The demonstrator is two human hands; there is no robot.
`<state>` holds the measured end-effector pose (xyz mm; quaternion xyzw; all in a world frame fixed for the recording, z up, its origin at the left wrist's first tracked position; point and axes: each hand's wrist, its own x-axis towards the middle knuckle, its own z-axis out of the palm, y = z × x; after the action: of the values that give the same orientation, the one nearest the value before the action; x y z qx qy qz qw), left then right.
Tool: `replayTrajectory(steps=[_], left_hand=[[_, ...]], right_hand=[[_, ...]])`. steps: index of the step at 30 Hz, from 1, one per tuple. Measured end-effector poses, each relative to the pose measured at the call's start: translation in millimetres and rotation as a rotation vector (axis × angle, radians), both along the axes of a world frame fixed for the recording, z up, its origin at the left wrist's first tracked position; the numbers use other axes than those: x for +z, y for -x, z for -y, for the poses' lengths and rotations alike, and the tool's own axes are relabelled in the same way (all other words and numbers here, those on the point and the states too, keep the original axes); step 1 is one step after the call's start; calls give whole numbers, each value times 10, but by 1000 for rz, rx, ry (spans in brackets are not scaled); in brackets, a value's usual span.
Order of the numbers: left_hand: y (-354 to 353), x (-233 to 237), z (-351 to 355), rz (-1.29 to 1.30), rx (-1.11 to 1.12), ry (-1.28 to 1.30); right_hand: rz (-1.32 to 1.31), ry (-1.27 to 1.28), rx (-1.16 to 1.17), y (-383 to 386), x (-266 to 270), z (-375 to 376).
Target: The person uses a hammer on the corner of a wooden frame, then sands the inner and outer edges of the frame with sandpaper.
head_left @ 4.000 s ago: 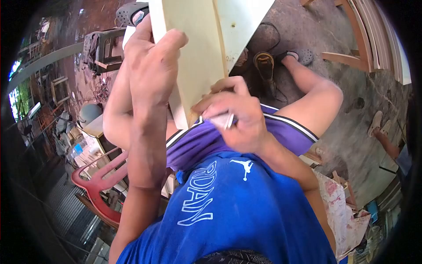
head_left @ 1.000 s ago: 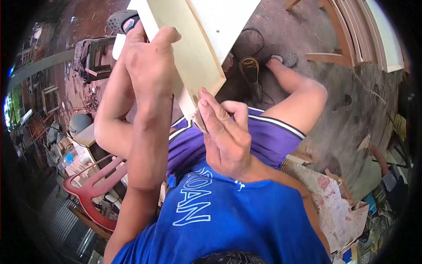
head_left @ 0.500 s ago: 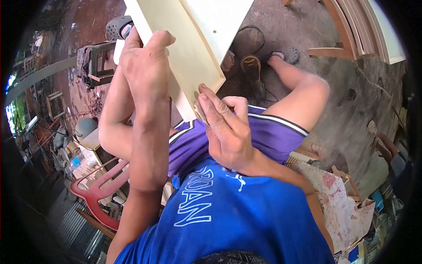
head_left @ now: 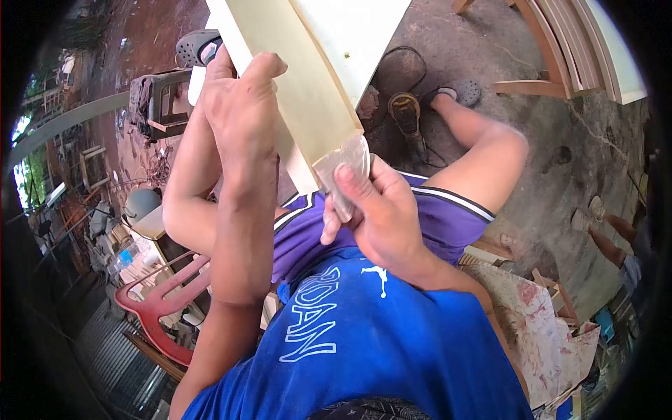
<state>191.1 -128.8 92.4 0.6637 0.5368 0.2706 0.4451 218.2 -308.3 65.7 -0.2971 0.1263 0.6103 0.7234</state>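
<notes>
A long pale wooden panel (head_left: 297,77) with raised edges slants up and away between my knees, its near end above my lap. My left hand (head_left: 241,105) is closed around its left edge, thumb over the top. At the near end, my right hand (head_left: 385,206) grips a folded grey-brown sheet of sandpaper (head_left: 344,171), thumb pressed on its face. The sandpaper touches the panel's near corner. Part of the right fingers is hidden behind the sheet. A white board (head_left: 357,28) lies just beyond the panel.
A yellow and black power sander (head_left: 404,112) with a cord stands on the floor ahead. A red plastic chair (head_left: 150,308) is at left, slatted wooden furniture (head_left: 553,49) at upper right. Another person's legs (head_left: 609,234) show at far right.
My right hand has turned over at the panel's near end, from fingers lying along the edge to thumb uppermost, bringing the sandpaper into sight. My left hand keeps its hold.
</notes>
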Motion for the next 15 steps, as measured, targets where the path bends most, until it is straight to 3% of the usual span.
replayTrajectory(steps=[4,15], left_hand=[[33,-84,-46,99,-99,7],[-106,-31,30,141,-18,55]], right_hand=[[231,42,-2,75,104,-51],[331,180,-101,61,231,-95]])
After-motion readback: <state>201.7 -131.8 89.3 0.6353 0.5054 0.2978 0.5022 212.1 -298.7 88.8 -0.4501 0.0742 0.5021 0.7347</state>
